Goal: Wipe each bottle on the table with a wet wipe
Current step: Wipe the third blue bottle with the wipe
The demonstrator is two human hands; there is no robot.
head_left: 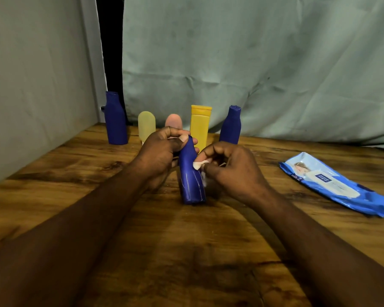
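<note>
Fingers: the left hand (162,156) is curled round the neck and cap end of a dark blue plastic bottle with sloping shoulders (190,185). The right hand (231,169) pinches a small crumpled white wet wipe (198,165) between thumb and fingertips against the bottle's right flank.
Bottle in hand: it sits at the centre of the frame, tilted with its cap away from the camera. Its base is low over the brown wood-grain table (75,178); whether it touches, I cannot tell.
Surface: the plastic is smooth and glossy, with pale streaks down the lower body.
Slip risk: the bottle is held only at its narrow top and is probably damp, so a firm stroke could twist it out of the grip.
Knock risk: five upright bottles stand close behind the hands. A swing of the cap end could topple the nearest ones, the pink round-topped translucent bottle (174,120) or the yellow flat-sided flip-cap bottle (200,127).
Coverage risk: the wipe is bunched small, so the face under the left palm may be missed unless the bottle is turned.
Rest of the row: a tall dark blue bottle (115,120) stands at the left end, then a pale yellow round-topped translucent bottle (146,126). A shorter dark blue bottle (230,127) stands at the right end.
Wipe pack: a crinkled blue soft-plastic wipe pack (333,185) lies flat at the right of the frame, well apart from the hands.
Backdrop: creased grey-green cloth (275,63).
</note>
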